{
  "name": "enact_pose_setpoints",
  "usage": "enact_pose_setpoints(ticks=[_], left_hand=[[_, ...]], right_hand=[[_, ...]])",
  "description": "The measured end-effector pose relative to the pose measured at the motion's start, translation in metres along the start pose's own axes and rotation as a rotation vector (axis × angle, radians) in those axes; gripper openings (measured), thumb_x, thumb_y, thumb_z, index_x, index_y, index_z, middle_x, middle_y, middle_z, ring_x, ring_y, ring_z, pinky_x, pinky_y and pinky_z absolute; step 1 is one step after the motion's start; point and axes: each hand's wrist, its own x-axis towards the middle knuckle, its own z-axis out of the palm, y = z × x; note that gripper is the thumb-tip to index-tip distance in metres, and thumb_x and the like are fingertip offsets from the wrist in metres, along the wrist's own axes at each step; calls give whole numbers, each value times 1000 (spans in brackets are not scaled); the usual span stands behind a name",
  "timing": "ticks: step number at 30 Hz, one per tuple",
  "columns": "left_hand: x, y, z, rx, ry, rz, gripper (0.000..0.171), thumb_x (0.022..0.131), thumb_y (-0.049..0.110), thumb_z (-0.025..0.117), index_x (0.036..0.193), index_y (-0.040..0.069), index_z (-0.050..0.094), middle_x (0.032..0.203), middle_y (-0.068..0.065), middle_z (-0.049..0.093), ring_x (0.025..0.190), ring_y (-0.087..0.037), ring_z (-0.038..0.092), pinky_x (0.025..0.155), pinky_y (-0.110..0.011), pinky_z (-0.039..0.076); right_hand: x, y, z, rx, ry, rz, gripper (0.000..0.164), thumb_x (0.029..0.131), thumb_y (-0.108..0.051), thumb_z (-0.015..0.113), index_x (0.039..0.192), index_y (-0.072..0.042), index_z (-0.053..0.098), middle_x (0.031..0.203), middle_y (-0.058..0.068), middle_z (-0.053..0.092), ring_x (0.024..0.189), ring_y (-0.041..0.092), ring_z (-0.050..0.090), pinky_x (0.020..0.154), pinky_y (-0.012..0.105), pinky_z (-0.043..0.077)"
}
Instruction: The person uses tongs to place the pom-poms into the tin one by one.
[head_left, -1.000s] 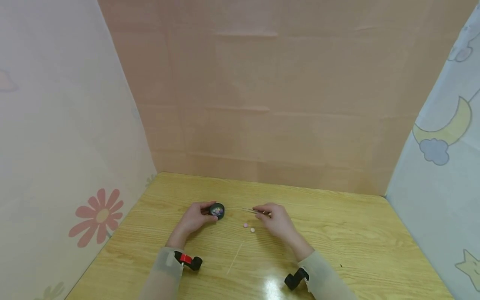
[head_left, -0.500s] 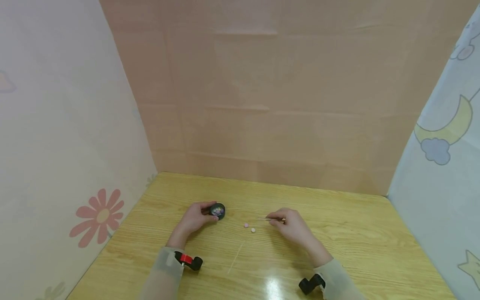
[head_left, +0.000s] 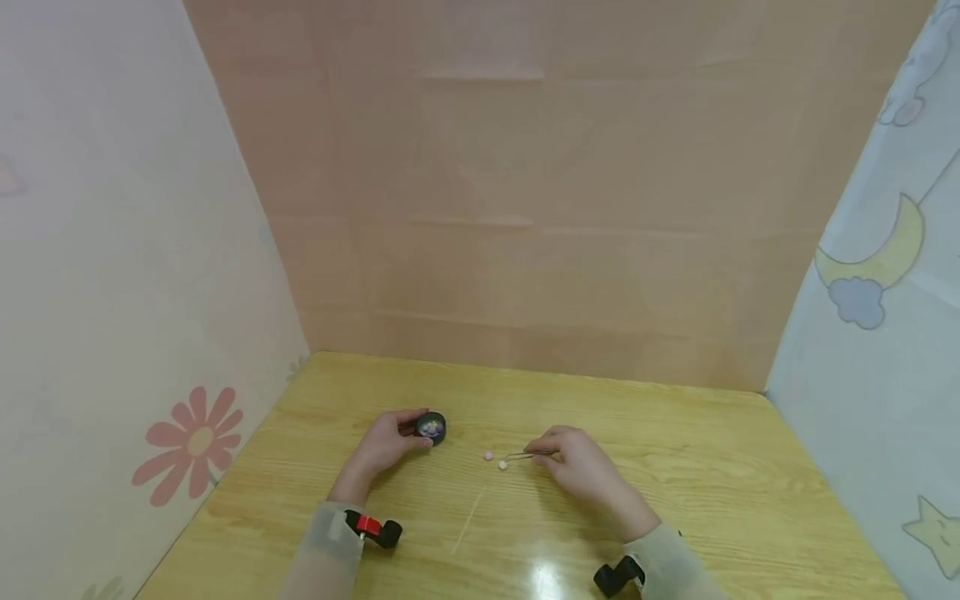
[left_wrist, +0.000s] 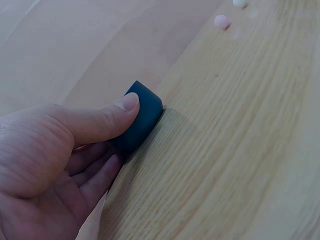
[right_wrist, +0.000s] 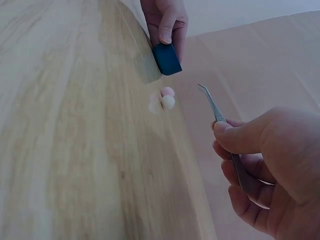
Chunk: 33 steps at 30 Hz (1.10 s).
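My left hand (head_left: 384,442) grips a small dark round pot (left_wrist: 145,119) by its side, with the thumb on the near wall. Several small coloured balls show inside it in the head view. A pair of tweezers (right_wrist: 216,111) with bent tips is pinched between the thumb and fingers of my right hand (head_left: 581,468). Their tips stand slightly apart with nothing between them, close to a white ball (head_left: 502,465) in the head view. A pink ball (head_left: 488,456) lies beside the white one on the table, to the right of the pot.
The wooden table (head_left: 675,467) ends at a tan backdrop (head_left: 510,267) behind. Printed cloth walls rise on the left (head_left: 135,275) and right (head_left: 870,400). A thin pale line (head_left: 467,523) runs along the tabletop in front of the balls.
My right hand has moved right and towards me with the tweezers, and their tips have come near the white ball. My left hand keeps the pot in place. The head view has shifted slightly.
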Motion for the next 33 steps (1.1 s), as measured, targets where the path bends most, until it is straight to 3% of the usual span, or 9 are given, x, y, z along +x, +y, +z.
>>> enact_pose_setpoints(ticks=[11,18,33], left_hand=[[-3,-1,-1,0,4,2,58,91,12,88,145,4,67,141,-17,67,128,-33,67,109,-52,52],[-3,-1,-1,-7,1,-15,59,91,14,88,146,5,67,143,-17,67,129,-33,66,109,-51,51],[-2,3,1,-3,14,-41,59,91,12,88,146,8,67,144,-15,66,129,-32,66,108,-51,52]], right_hand=[[0,-1,12,-125,30,-43,17,96,-12,81,110,-19,86,102,-12,73,94,10,68,80,35,60],[0,-2,13,-189,60,-26,17,96,-13,82,111,-21,86,103,-10,74,93,12,69,78,33,60],[0,-6,13,-212,79,-68,18,93,-6,83,108,-17,86,100,-7,75,91,14,70,76,34,61]])
